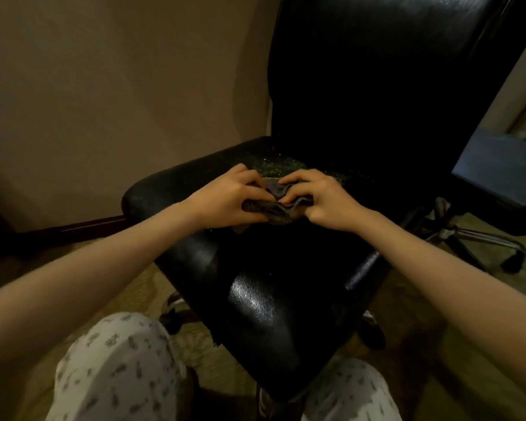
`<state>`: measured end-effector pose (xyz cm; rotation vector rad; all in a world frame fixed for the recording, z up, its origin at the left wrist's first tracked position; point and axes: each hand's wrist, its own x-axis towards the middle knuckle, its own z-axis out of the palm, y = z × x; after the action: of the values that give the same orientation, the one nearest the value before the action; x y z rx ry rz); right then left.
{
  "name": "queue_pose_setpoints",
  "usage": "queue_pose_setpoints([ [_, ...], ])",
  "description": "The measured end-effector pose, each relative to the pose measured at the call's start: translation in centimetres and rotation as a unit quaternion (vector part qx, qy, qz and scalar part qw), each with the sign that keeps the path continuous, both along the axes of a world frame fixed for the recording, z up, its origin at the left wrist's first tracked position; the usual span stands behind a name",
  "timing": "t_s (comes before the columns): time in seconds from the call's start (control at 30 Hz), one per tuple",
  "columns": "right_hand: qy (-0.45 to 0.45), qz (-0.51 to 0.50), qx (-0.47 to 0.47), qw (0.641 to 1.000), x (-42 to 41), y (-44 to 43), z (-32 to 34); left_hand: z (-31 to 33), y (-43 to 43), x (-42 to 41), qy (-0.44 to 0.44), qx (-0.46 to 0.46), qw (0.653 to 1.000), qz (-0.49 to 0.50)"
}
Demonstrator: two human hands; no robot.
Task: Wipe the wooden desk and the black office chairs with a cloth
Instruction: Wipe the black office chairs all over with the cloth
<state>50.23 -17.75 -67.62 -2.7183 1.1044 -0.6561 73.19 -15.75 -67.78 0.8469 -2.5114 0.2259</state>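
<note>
A black office chair [255, 299] with a glossy seat and a tall backrest stands right in front of me. A bunched dark grey cloth [278, 202] lies over the middle of the seat. My left hand [225, 199] grips the cloth's left side with curled fingers. My right hand [319, 199] grips its right side the same way, fingertips close to those of the left hand. Pale specks of dust show on the seat just behind the hands. The desk is out of view.
A beige wall [119, 101] with a dark baseboard runs close behind and left of the chair. A second chair with a blue-grey seat [504, 174] and a chrome wheeled base [483, 238] stands at right. My knees in patterned trousers [119, 369] are at the bottom.
</note>
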Motion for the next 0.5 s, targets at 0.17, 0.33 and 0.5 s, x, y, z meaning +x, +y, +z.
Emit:
queue_pose_setpoints([
  [0.17,-0.011,0.12,0.012,0.993,-2.6,6.7,-1.8,-2.1,7.1,-1.1,-0.002,0.015,0.997,-0.081],
  [0.33,0.014,0.12,0.016,0.993,-2.7,6.3,-4.4,-4.5,6.6,-1.4,-0.028,0.005,0.995,-0.092],
  [0.5,0.027,-0.006,0.0,1.0,-0.2,0.1,-4.4,-4.1,-0.2,-1.0,-0.055,-0.038,0.998,0.02],
])
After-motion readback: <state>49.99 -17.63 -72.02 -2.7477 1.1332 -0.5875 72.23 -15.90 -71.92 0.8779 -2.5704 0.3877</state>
